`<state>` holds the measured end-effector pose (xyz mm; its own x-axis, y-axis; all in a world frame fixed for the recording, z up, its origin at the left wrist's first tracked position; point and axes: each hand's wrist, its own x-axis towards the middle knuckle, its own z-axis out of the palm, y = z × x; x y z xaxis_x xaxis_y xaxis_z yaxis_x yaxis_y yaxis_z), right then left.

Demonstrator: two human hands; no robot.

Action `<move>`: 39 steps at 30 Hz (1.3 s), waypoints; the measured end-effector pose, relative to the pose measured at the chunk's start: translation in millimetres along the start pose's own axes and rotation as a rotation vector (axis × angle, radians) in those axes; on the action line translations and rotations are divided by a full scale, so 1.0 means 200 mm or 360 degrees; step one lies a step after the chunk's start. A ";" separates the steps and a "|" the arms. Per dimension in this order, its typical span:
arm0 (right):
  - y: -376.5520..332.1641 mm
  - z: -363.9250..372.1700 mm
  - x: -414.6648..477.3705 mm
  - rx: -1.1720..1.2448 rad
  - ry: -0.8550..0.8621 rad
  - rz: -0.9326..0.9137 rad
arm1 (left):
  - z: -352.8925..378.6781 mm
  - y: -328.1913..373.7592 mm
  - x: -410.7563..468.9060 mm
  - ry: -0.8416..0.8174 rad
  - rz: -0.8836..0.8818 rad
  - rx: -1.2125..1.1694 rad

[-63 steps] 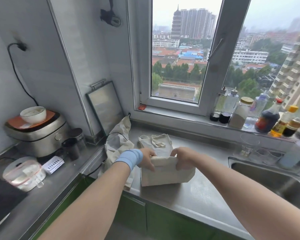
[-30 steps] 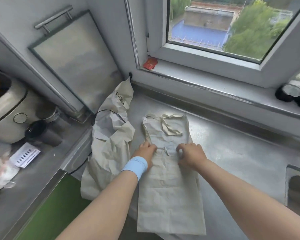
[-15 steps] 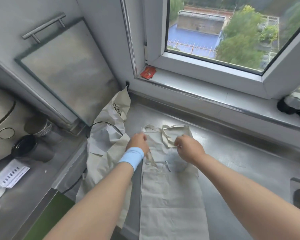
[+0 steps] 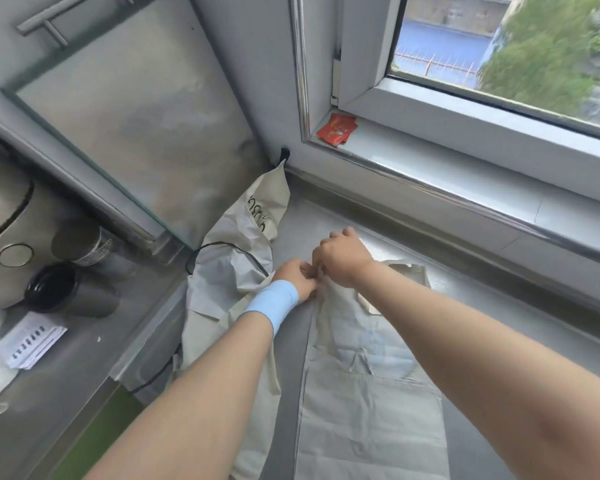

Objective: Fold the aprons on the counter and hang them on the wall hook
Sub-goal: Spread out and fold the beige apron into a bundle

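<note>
A beige apron (image 4: 364, 407) lies flat on the steel counter (image 4: 465, 306), folded lengthwise, its lower end toward me. My left hand (image 4: 297, 277), with a light blue wristband, and my right hand (image 4: 342, 258) meet at the apron's far top-left corner, and both pinch the fabric or a strap there. A second, crumpled beige apron (image 4: 229, 271) with dark lettering lies heaped to the left against the corner. A small black wall hook (image 4: 284, 152) sits just above that heap, under the window sill.
A framed metal board (image 4: 136, 116) leans on the wall at the left. A rice cooker (image 4: 4, 230), two dark cups (image 4: 59, 289) and a paper slip stand on the left counter. A red packet (image 4: 336, 129) lies on the window sill. A black cord crosses the crumpled apron.
The folded apron has been opened out lengthwise on the counter. My hands slid from its middle up to the top, and both now bunch together at the top-left corner.
</note>
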<state>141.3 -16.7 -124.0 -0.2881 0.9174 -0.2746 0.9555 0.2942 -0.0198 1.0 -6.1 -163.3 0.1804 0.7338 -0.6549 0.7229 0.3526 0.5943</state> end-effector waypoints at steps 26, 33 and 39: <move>0.40 0.39 -0.75 0.1484 0.0272 0.1505 | 0.38 0.53 -0.15 0.0166 0.0652 0.1089; 0.42 0.41 -0.76 0.1568 0.0302 0.1361 | 0.63 0.73 -0.11 -0.0097 0.0298 0.0947; 0.44 0.44 -0.79 0.1824 0.0340 0.1319 | 0.60 0.82 -0.05 -0.0164 0.0094 0.0361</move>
<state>277.1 -159.4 -167.5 0.4630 0.7665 -0.4450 0.3418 -0.6177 -0.7083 197.3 -25.7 -116.2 0.2857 0.6821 -0.6732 0.8379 0.1630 0.5209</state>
